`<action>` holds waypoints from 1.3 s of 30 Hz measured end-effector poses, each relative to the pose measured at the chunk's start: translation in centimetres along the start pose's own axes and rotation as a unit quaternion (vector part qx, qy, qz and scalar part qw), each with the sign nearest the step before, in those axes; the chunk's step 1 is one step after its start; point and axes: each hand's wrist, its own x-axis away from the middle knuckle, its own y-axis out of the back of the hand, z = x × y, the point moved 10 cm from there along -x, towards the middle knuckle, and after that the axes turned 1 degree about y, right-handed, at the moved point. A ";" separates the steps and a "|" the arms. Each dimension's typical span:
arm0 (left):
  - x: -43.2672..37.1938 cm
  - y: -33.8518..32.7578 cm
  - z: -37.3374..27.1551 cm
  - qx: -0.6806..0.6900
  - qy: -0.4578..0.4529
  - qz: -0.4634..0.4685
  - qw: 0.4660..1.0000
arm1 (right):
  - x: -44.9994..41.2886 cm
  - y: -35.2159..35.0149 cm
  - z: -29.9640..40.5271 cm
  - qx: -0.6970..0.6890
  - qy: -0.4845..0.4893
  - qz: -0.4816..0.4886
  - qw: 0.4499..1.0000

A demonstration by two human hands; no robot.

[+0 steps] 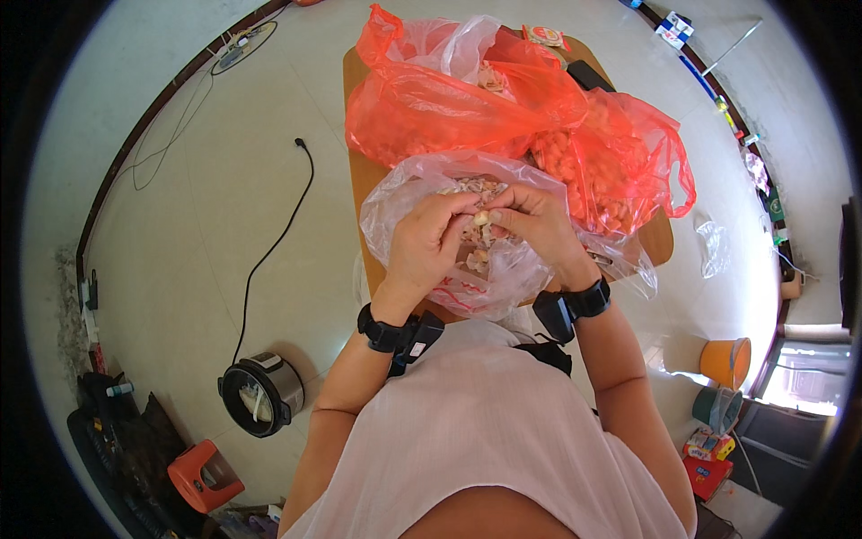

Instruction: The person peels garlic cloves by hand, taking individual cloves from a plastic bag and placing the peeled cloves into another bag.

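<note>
A small pale clove, apparently garlic (481, 218), is pinched between the fingertips of both hands. My left hand (427, 236) grips it from the left, and my right hand (542, 219) has its thumb and forefinger against the other side. Beneath them spreads an open clear plastic bag (387, 209) with thin, papery peels (478, 259) inside. Behind it, a red plastic bag (444, 114) slumps across the table. Another red bag (613, 162), to the right, is full of small rounded pieces seen only through the film. Black straps with small devices circle both wrists.
The wooden table (656, 242) also carries a dark phone-like object (589, 75) and a small packet (545, 37). On the floor at left stands an electric cooker (262, 394) with its black cord (269, 249) stretched out. An orange stool (205, 475) and an orange bucket (724, 362) stand farther off.
</note>
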 end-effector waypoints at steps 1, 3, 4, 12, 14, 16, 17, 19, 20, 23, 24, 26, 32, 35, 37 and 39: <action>0.0 0.0 -0.2 0.000 0.000 0.000 1.000 | -0.1 0.1 0.0 0.000 0.000 0.000 1.000; 0.0 0.0 0.0 0.017 0.025 -0.012 0.999 | -0.2 -0.1 0.1 -0.009 -0.003 0.013 1.000; 0.0 0.0 -0.1 0.017 0.025 -0.012 0.999 | -0.2 -0.1 0.0 -0.009 -0.003 0.013 1.000; 0.1 -0.4 0.8 0.019 0.066 -0.039 0.997 | -0.4 -0.6 -1.4 -0.163 -0.008 0.038 0.986; 0.2 -0.9 1.4 -0.028 0.048 -0.017 0.998 | -0.6 -0.3 -1.8 -0.158 -0.012 0.030 0.987; 0.6 -1.1 2.0 -0.078 0.031 0.004 0.997 | -0.7 -0.3 -1.5 -0.155 -0.015 0.023 0.988; 0.8 -0.9 2.6 -0.059 0.044 -0.004 0.997 | -0.5 -0.2 -1.0 -0.129 -0.013 0.015 0.991; 0.3 -0.6 2.2 -0.037 0.056 -0.007 0.998 | -0.5 0.3 -0.9 -0.104 -0.010 0.000 0.995; 0.1 -0.1 0.9 -0.046 0.023 -0.018 0.999 | -0.7 0.9 -0.8 -0.046 0.018 -0.032 0.998; 0.1 -0.1 -0.5 -0.053 -0.006 -0.028 0.998 | -0.4 0.6 0.8 0.046 0.082 -0.074 0.993; 0.1 -0.3 -0.4 -0.048 -0.003 -0.028 0.998 | -0.1 0.3 1.8 0.082 0.119 -0.086 0.986; 0.3 -0.1 0.2 -0.021 0.003 -0.048 0.999 | -0.2 -0.2 1.4 0.046 0.115 -0.090 0.988; 0.7 0.6 -0.7 -0.067 -0.029 -0.094 0.993 | 0.0 0.2 0.5 0.075 0.072 -0.110 0.988; 1.0 0.6 -1.2 -0.083 -0.048 -0.106 0.990 | 0.0 0.2 0.4 0.077 0.078 -0.119 0.987; 1.2 0.5 -1.2 -0.090 -0.053 -0.107 0.989 | 0.0 0.2 0.5 0.071 0.086 -0.120 0.987; 1.3 0.6 -0.1 -0.021 -0.011 -0.120 0.993 | 0.1 -0.1 0.7 0.047 0.093 -0.110 0.988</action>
